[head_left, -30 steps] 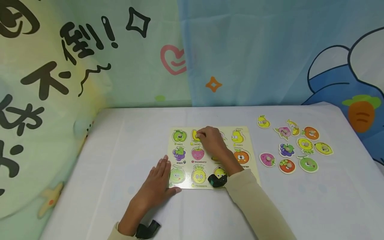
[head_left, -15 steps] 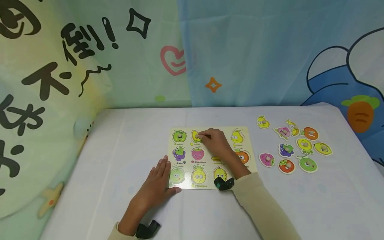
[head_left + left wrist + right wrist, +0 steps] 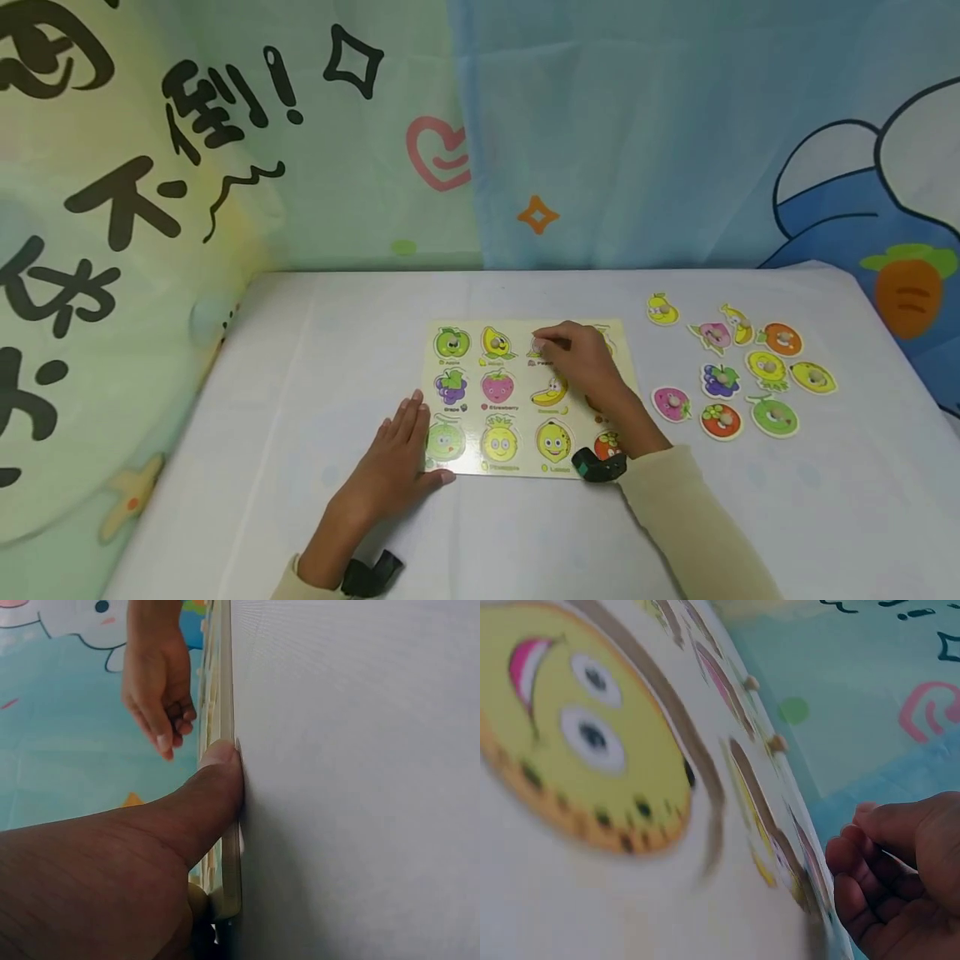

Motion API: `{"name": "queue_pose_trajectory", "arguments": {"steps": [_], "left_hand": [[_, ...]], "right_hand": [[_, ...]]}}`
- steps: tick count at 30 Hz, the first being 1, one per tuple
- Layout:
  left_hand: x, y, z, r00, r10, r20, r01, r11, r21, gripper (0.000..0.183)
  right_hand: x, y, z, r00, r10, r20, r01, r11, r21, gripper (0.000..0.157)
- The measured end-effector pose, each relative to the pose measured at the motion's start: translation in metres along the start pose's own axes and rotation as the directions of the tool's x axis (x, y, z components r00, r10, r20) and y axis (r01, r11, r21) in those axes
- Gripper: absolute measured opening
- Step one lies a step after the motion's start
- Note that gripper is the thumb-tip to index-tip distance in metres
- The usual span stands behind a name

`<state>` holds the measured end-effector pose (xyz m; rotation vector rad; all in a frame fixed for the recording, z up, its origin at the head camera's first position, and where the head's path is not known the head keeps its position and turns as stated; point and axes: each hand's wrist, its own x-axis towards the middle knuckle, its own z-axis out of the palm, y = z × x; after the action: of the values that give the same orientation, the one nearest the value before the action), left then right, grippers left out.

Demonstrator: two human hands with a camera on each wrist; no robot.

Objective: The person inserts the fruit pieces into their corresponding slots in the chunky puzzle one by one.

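Observation:
A fruit puzzle board lies on the white table, printed with smiling fruits and their names. My left hand rests beside it with straight fingers along its left edge; the thumb touches the front edge in the left wrist view. My right hand is over the upper right of the board, fingers loosely curled around nothing, by the peach picture. A mango piece with a knob sits in the top row, beside a knobbed apple piece. The right hand and forearm cover the board's right pictures.
Right of the board lie several loose knobbed fruit pieces, among them a pear, grapes, a tomato and an orange. A printed cloth backdrop hangs behind the table.
My right hand has let go of the mango piece and moved right, toward the peach picture. The left hand stays in place. The head view has shifted slightly.

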<state>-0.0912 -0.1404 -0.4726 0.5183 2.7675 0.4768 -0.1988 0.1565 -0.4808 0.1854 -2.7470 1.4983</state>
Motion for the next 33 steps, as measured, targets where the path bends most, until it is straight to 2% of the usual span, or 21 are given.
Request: {"name": "queue_pose_trajectory", "arguments": {"steps": [7,13,18,20,22,27,30,33], "left_hand": [[-0.001,0.001,0.001,1.000,0.013,0.014,-0.013,1.000,-0.011,0.095],[-0.003,0.000,0.001,1.000,0.002,0.017,-0.002,1.000,-0.008,0.096],[-0.003,0.001,-0.002,1.000,-0.005,0.015,0.005,1.000,-0.023,0.097],[-0.003,0.001,-0.002,1.000,-0.003,0.017,0.004,1.000,-0.027,0.097],[-0.002,0.002,-0.002,1.000,-0.002,0.019,0.003,1.000,-0.027,0.097],[0.001,0.001,-0.002,1.000,0.001,0.025,0.000,1.000,-0.021,0.096],[0.001,0.001,-0.002,1.000,-0.003,0.029,0.003,1.000,-0.017,0.096],[0.001,0.000,-0.002,1.000,-0.006,0.027,0.007,1.000,-0.018,0.096]], "right_hand": [[-0.005,0.022,-0.035,0.999,0.040,-0.037,-0.041,0.999,-0.031,0.026],[-0.013,0.028,-0.060,0.984,0.141,-0.105,-0.144,0.989,-0.020,0.031],[-0.014,0.029,-0.081,0.982,0.078,-0.169,-0.090,0.994,-0.063,0.036],[-0.015,0.031,-0.090,0.976,0.088,-0.201,-0.106,0.991,-0.081,0.040],[-0.018,0.034,-0.101,0.965,0.114,-0.237,-0.135,0.988,-0.075,0.042],[-0.026,0.043,-0.127,0.918,0.218,-0.331,-0.244,0.969,-0.041,0.048],[-0.031,0.048,-0.141,0.886,0.314,-0.341,-0.341,0.940,-0.021,0.054],[-0.032,0.056,-0.151,0.840,0.413,-0.352,-0.437,0.899,0.011,0.056]]}}
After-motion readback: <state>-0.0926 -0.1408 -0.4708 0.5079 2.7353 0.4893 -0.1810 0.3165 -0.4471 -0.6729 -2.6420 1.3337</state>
